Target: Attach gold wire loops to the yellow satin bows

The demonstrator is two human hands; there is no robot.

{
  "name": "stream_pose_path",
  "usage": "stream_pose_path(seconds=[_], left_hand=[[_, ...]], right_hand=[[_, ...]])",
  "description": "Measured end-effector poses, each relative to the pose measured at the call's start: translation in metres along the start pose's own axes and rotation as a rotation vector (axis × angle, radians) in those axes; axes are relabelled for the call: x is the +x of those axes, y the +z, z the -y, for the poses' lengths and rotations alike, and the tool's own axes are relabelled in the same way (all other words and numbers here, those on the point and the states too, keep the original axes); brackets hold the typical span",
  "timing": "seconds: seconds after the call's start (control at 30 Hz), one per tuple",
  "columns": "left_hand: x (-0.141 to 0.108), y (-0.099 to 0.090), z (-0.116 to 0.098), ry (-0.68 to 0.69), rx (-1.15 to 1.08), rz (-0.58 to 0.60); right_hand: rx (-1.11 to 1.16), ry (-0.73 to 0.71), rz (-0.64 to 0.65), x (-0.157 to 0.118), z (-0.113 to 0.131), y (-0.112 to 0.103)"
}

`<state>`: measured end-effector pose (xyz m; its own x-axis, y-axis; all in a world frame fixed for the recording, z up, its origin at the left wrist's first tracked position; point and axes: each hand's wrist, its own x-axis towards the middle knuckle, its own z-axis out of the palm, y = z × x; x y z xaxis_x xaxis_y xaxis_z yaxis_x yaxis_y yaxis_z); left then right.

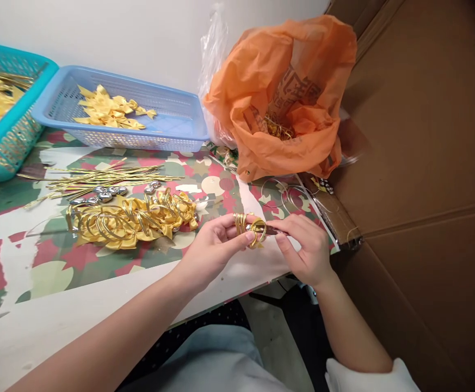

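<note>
1. Presently pinches a gold wire coil [257,223] in the left hand [213,245], with thumb closed against fingers, and with small silver beads [250,228] and yellow ribbon [260,245] showing at the loops.
2. Grips a slim dark tool [273,231] in the right hand [308,247] — with thumb and fingers drawn nearly together, pointing into the loops; of indiscernible type.
3. Locates the coil between both hands, above the table cover [53,272], near its front edge.
4. Left of the hands, see a heap of yellow bows and gold coils [131,220], just beside silver pieces [104,193].
5. Behind the heap, find straight gold wires [110,177], loosely bunched.
6. Near the wall [118,32], note a blue basket [118,78] holding loose bows [110,109] — next to a teal basket [53,68].
7. Beyond the hands, see an open orange bag [261,54] beside a clear bag [215,49]; at far right, cardboard [425,136].
</note>
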<state>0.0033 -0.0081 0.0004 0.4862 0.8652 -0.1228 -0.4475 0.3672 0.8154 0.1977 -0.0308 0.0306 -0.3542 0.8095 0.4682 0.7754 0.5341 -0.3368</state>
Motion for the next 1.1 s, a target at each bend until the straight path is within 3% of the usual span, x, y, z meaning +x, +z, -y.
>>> stream_pose_path(seconds=[0.33, 0.83, 1.1], left_hand=[[-0.002, 0.005, -0.005, -0.004, 0.043, -0.051], [-0.001, 0.005, -0.006, -0.015, 0.033, -0.061], [0.000, 0.004, -0.004, -0.090, 0.058, -0.102]], right_hand=[[0.115, 0.089, 0.052, 0.005, 0.004, -0.002], [0.096, 0.127, 0.040, 0.008, 0.005, -0.001], [0.123, 0.162, 0.037, 0.003, -0.001, 0.007]])
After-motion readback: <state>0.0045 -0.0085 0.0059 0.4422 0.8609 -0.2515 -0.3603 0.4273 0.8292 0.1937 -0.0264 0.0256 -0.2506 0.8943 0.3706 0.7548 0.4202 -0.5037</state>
